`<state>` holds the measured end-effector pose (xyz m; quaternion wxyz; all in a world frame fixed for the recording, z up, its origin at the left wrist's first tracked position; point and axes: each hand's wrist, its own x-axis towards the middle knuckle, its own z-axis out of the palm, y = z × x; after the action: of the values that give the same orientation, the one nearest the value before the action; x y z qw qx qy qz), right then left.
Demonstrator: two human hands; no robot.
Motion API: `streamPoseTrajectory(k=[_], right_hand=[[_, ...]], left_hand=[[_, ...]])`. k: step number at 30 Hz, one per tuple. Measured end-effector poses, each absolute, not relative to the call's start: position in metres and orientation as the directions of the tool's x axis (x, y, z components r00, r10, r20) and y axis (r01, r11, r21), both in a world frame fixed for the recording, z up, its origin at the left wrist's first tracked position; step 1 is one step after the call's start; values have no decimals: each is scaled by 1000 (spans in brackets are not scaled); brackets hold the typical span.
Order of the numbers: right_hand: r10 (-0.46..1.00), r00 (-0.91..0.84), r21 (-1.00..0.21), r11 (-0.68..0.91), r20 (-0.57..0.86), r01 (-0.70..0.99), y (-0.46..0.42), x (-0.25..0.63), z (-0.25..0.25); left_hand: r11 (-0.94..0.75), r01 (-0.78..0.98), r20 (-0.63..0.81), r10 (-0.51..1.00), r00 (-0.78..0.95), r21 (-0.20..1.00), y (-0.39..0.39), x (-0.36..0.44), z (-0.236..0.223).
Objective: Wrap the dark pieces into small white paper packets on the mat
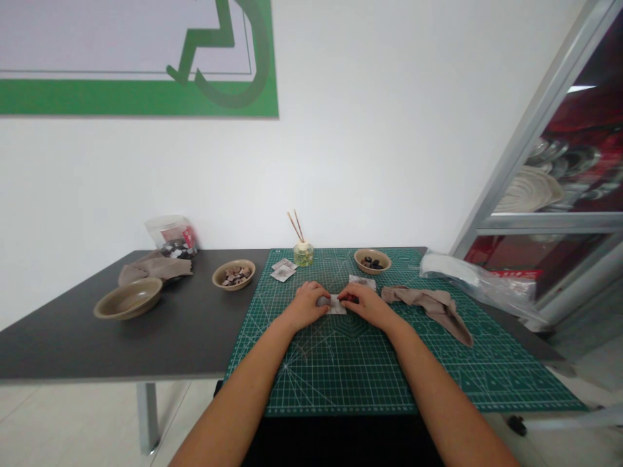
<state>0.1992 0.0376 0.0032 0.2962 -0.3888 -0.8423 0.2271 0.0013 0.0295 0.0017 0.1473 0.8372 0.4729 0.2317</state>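
A small whitish square packet [337, 306] lies on the green cutting mat between my hands. My left hand [308, 306] has its fingers curled, thumb and fingertips pinching the packet's left side. Beneath those fingers a greyish patch shows; what it is cannot be made out. On the packet's right side, my right hand [366, 305] is bent in a pinch with fingertips on its edge. Something dark reddish shows under the right fingers, too small to name. Just behind the right hand lies another whitish packet [363, 281].
The cutting mat [341, 383] bears more packets [283, 270], a reed diffuser [304, 253], a bowl of dark stones [372, 262] and a brown cloth [431, 303]. Leftward stand a bowl of pinkish-brown pieces [233, 275], another bowl [128, 299] and a clear jar [172, 235]. A plastic bag [477, 282] lies right.
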Motion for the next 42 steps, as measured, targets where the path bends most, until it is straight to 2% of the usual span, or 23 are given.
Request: streamPoseTrajectory(k=[12, 20, 27, 33, 38, 42], right_hand=[[828, -484, -667, 533, 284, 521, 36, 200, 2], [764, -553, -607, 622, 333, 494, 35, 195, 4], [818, -478, -625, 561, 319, 542, 37, 201, 2], [797, -521, -636, 578, 305, 512, 36, 195, 2], [823, -481, -627, 553, 304, 549, 37, 202, 3], [783, -530, -609, 602, 326, 516, 36, 197, 2]], left_hand=[[-516, 719, 251, 856, 452, 465, 30, 1, 1], [-516, 721, 253, 856, 451, 463, 31, 1, 0], [-513, 715, 249, 858, 450, 475, 31, 1, 0], [-517, 714, 255, 855, 451, 472, 30, 1, 1], [-509, 711, 248, 860, 446, 485, 30, 1, 2], [-519, 713, 266, 855, 446, 471, 30, 1, 0]])
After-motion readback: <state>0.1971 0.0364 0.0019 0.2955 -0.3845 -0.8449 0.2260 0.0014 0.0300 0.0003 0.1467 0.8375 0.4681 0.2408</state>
